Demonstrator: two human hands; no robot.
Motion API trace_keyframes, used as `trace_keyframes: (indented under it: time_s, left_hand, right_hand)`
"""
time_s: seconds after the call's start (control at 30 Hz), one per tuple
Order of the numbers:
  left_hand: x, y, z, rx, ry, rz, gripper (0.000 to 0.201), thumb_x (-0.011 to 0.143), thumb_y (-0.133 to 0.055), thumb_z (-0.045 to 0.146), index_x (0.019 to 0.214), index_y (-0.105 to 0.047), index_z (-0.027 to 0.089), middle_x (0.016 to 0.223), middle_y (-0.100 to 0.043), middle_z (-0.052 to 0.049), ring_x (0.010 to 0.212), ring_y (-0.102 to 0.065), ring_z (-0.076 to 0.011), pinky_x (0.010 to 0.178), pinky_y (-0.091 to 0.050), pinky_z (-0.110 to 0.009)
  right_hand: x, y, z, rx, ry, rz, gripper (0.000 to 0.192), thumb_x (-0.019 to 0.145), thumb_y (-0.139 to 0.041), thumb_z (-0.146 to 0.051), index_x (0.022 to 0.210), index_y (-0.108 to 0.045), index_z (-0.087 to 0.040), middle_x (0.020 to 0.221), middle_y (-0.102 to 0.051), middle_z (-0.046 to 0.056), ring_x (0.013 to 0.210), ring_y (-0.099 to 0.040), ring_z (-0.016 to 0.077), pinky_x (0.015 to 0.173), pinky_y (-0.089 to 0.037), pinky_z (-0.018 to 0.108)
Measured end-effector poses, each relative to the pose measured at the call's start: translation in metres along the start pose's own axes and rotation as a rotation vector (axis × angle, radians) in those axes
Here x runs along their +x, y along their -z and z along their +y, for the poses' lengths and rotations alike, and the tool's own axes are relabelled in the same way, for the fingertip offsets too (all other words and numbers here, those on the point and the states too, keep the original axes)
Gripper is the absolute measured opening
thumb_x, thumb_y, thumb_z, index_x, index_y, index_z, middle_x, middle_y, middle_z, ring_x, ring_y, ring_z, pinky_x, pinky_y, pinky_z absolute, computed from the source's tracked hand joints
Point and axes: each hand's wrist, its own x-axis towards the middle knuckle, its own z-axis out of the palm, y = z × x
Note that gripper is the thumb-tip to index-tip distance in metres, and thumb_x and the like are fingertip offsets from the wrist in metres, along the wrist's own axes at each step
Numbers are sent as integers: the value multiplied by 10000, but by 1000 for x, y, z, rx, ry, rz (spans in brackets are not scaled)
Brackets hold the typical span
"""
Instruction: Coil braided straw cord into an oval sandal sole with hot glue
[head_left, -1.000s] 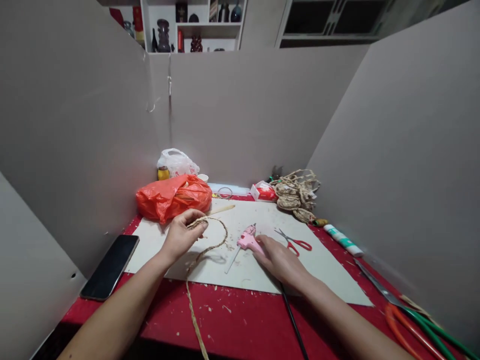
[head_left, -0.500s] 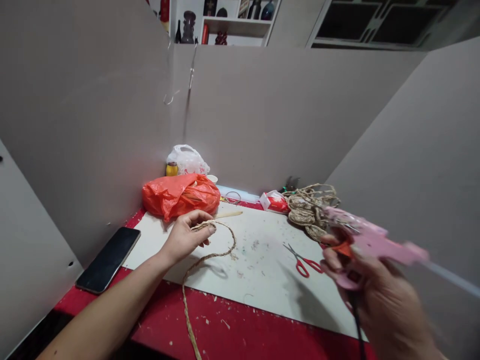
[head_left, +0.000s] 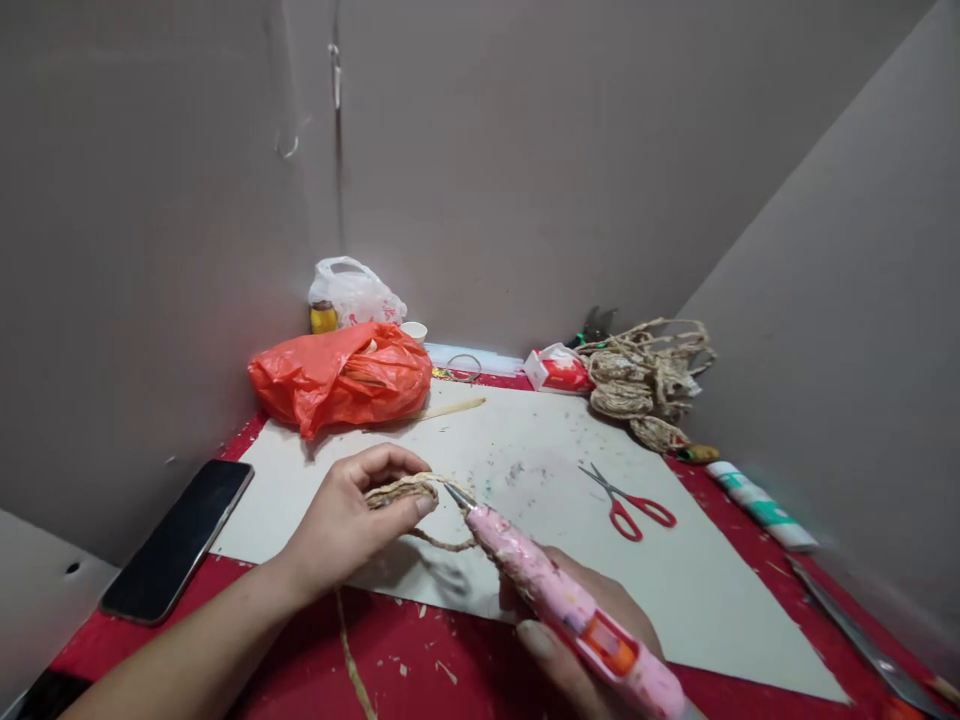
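The left hand (head_left: 349, 525) pinches a coil of braided straw rope (head_left: 401, 492) in its grip above the white sheet (near-left part). The right hand (head_left: 581, 625) grips the pink glue gun (head_left: 562, 600), its nozzle touching the coil.

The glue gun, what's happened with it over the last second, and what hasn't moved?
The right hand took the pink glue gun off the white board, lifted it, then swung its nozzle in to the braided rope pinched in the left hand. The left hand kept the rope throughout. The red scissors, phone and orange bag stayed put.
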Motion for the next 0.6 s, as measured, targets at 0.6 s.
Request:
trace_keyframes:
  time_s: [0.6]
  left_hand:
    - [0,-6,1,63,3,31,192,738,-704,219,895,-605,171,809,-641,-3,734,-580,-114,676,-463,-206]
  right_hand:
    - [-3,-12,12,-56,179,72,163,932,-423,-329,873,-526,-216,624,-520,6,506,-513,145,483,-411,261]
